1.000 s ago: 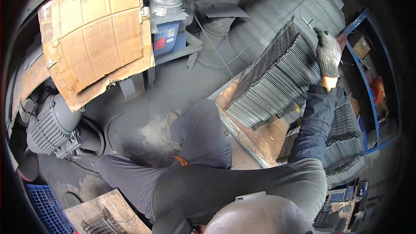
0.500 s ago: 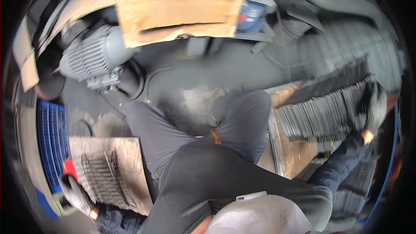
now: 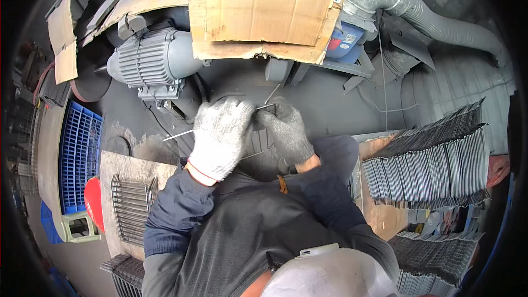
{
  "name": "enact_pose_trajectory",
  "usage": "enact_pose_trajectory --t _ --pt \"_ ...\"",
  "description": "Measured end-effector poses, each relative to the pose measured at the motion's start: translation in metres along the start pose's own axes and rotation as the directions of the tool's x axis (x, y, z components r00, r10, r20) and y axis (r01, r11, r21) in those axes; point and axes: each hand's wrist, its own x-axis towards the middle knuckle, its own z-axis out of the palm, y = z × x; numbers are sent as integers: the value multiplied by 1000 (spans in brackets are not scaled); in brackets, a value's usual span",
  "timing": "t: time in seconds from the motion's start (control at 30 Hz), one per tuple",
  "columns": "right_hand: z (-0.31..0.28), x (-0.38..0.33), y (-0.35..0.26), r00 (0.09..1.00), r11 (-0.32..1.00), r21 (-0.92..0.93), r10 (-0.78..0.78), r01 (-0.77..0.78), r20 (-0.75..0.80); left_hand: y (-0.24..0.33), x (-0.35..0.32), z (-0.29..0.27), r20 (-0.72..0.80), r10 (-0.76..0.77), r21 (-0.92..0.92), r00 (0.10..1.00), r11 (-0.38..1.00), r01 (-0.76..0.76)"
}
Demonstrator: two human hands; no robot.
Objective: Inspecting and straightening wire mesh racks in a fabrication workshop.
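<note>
1. We see grey floor past the hands, between the grey motor (image 3: 146, 63) and the big round tank (image 3: 456, 85). A large cardboard sheet (image 3: 269, 11) is on the far side.
2. On our left is a wooden board (image 3: 126, 162). A wire rack (image 3: 132, 212) lies on it, close to its left edge. A red round thing (image 3: 93, 203) is just beside that edge, and a blue crate (image 3: 80, 157) is past the far left corner.
3. On our right is a wooden bench (image 3: 393, 217). A tall stack of racks (image 3: 429, 165) fills its right side, and bare wood shows by the left edge.
4. The thin metal wire piece (image 3: 179, 135) is up in front of our body, between the board and the bench. One end pokes out to the left.
5. Our left hand (image 3: 223, 137) has its fingers folded down on the wire. The glove hides the tips.
6. Our right hand (image 3: 286, 129) is just beside it, with its fingers curled tight on the same wire.
</note>
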Motion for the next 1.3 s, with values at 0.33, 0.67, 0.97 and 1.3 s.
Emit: enact_pose_trajectory --t 0.33,0.67,0.97,1.3 --pt "-114 46 121 967 918 393 154 -64 -203 -72 -33 187 505 -590 -791 630 -24 611" --pt "-154 56 152 890 931 291 313 -219 -330 -64 6 275 495 -617 -814 611 -83 575" --pt "-133 74 166 928 986 27 166 -167 -334 -86 6 259 504 -634 -804 587 -95 587" --pt "-91 93 167 956 989 -14 141 -149 -257 -111 -26 242 517 -693 -786 502 -153 599"
